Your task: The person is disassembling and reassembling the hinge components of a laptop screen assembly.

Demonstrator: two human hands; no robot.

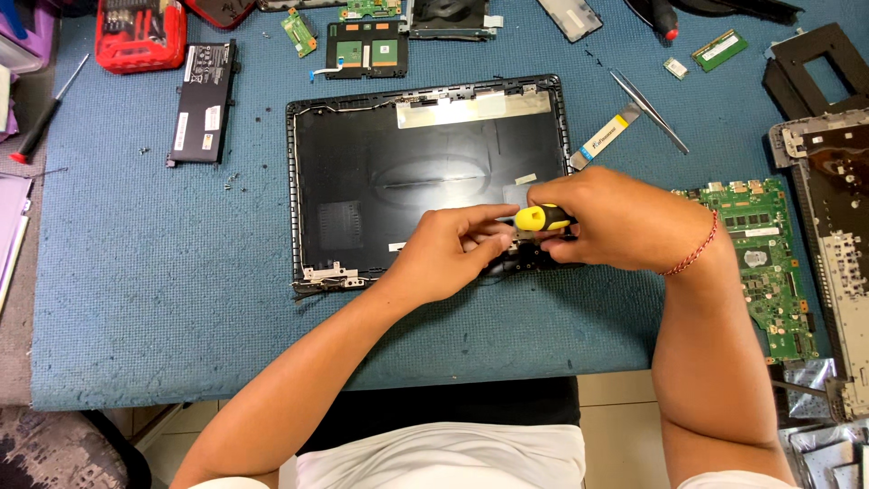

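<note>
**Both hands at the lid's near edge**

Right hand (615,222) has its fingers closed around a yellow-handled screwdriver (541,217) at the near right hinge of the black laptop lid (362,181). Left hand (453,249) pinches the hinge beside it. Right of the lid lies a green motherboard (769,263); beyond the lid's left, a black battery (203,101).

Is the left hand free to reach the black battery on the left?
Probably yes: bare blue mat lies between the left hand and the battery, though its fingers now steady the yellow screwdriver.
</note>
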